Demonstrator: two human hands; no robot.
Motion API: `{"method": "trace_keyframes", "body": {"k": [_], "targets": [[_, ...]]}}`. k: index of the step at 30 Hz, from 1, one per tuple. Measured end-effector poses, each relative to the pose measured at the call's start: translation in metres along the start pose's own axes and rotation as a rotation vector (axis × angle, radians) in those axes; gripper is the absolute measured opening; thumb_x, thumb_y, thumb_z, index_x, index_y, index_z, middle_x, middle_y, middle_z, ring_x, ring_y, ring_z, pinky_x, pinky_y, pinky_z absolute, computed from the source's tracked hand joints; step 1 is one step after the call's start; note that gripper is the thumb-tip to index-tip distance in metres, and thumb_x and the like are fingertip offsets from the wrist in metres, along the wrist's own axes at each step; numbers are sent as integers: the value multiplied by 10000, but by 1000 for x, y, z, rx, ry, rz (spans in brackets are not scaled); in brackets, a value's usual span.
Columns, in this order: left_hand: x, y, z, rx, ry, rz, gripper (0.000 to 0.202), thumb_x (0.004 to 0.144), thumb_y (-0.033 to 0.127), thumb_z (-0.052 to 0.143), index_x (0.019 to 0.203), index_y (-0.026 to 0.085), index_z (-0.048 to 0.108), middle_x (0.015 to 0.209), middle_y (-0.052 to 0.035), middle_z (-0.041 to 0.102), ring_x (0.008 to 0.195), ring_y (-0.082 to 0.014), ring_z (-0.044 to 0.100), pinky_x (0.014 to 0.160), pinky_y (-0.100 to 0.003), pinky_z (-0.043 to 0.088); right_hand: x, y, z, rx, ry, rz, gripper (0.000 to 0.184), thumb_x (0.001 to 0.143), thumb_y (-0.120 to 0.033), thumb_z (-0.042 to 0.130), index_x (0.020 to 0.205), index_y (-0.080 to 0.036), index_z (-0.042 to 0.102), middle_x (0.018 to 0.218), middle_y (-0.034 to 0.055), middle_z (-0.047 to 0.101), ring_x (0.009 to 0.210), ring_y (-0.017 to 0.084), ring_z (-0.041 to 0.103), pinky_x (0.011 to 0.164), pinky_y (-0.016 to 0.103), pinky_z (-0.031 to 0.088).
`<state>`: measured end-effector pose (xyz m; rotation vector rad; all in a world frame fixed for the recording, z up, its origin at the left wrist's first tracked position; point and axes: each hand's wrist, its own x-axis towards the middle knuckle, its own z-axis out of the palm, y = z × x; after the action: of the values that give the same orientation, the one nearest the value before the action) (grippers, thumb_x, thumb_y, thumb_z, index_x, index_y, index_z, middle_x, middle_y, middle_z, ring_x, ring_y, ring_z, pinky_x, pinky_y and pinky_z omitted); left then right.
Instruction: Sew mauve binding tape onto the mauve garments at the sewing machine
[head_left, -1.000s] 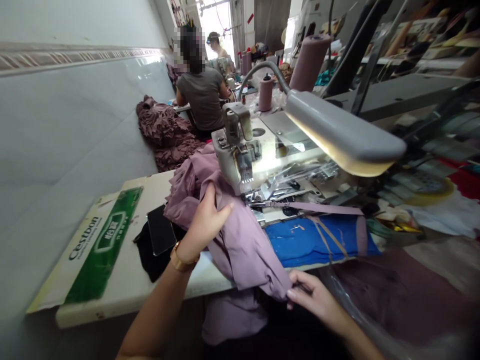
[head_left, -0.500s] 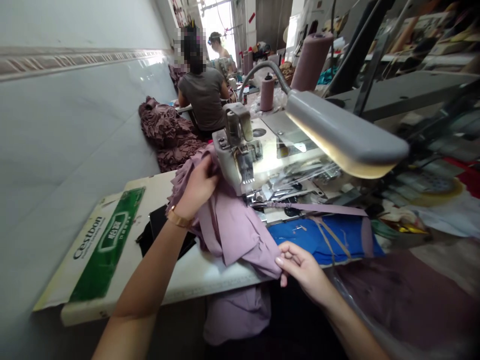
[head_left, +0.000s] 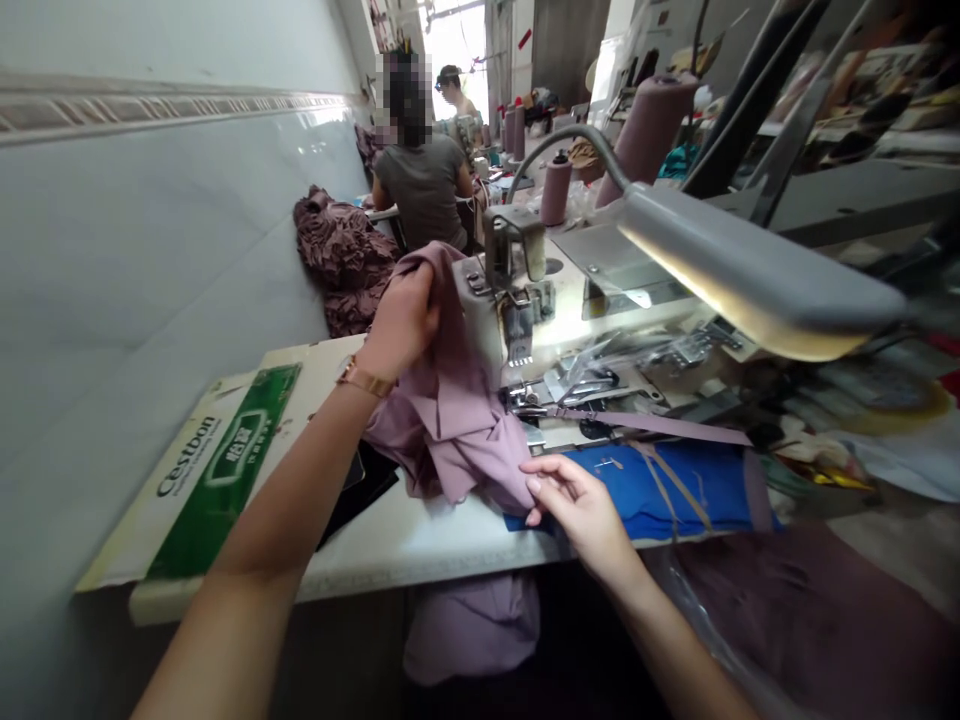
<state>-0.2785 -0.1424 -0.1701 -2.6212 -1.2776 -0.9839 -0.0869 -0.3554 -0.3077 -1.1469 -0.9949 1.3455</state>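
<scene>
A mauve fabric piece [head_left: 465, 425] lies bunched on the table beside the sewing machine [head_left: 517, 290]. My left hand [head_left: 405, 315], with a watch on its wrist, is closed on the raised far part of the fabric, left of the machine head. The near right corner is pinched between the thumb and fingers of my right hand [head_left: 574, 500]. A narrow mauve strip [head_left: 660, 425] runs from the needle area to the right. Blue cloth [head_left: 637, 490] lies on the table just beyond my right hand. More mauve fabric [head_left: 472, 630] hangs below the table edge.
A grey lamp [head_left: 757, 265] reaches over the machine. Thread cones [head_left: 652, 130] stand behind it. Green-and-white Cestbon cardboard [head_left: 232, 460] covers the table's left side, by the wall. Dark mauve cloth [head_left: 345, 250] is heaped beyond, near a seated person [head_left: 420, 190].
My left hand has lifted the far part of the fabric higher beside the machine head. My right hand has drawn its corner left and slightly up, bunching the fabric. The view has shifted left.
</scene>
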Motion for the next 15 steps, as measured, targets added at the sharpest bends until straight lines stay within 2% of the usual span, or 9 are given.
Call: {"method": "trace_keyframes", "body": {"k": [3,5,7,8,9,11,15], "targets": [[-55,37,1,90,49,6,334,864,105,503,1188,119,582,1273,-154,566,1260,-309,465,1071,-546,384,-2,3,-2,-26,-8,26,287,803,-419,711,914,-159,661,685,-14,618,577,138,653,595,251,516],[-104,69,7,79,124,93,362,871,61,449,1209,115,567,1208,-150,591,1199,-287,507,1026,-510,429,-6,6,-5,-30,-21,36,281,797,-416,717,903,-161,669,723,-7,630,589,136,652,602,250,520],[-148,94,16,-30,20,333,349,861,65,476,1195,101,570,1118,-140,628,1098,-256,553,972,-439,474,-9,6,-7,-43,-42,35,267,799,-410,716,892,-163,672,741,-3,636,589,131,648,601,247,522],[-164,103,21,-65,-50,361,361,869,83,486,1222,89,558,1122,-145,629,1094,-255,552,967,-427,478,-9,6,-8,-51,-50,27,261,803,-407,711,892,-165,673,752,0,641,596,132,648,605,247,525],[-174,109,24,-96,-116,358,371,880,109,495,1246,82,547,1132,-151,625,1095,-256,547,963,-420,480,-9,5,-8,-61,-56,17,258,809,-407,704,897,-167,674,762,4,646,606,135,650,612,250,530],[-181,111,28,-117,-202,249,381,912,181,499,1282,94,537,1173,-167,601,1121,-274,527,959,-437,481,-6,2,-9,-96,-56,-9,256,821,-409,687,908,-168,676,780,15,660,622,142,652,624,259,540],[-164,102,28,-104,-251,68,322,951,324,488,1201,154,603,1204,-164,562,1143,-296,498,963,-469,473,7,-2,-7,-249,13,-102,247,850,-391,646,959,-173,689,834,43,693,671,158,648,636,264,545]]}}
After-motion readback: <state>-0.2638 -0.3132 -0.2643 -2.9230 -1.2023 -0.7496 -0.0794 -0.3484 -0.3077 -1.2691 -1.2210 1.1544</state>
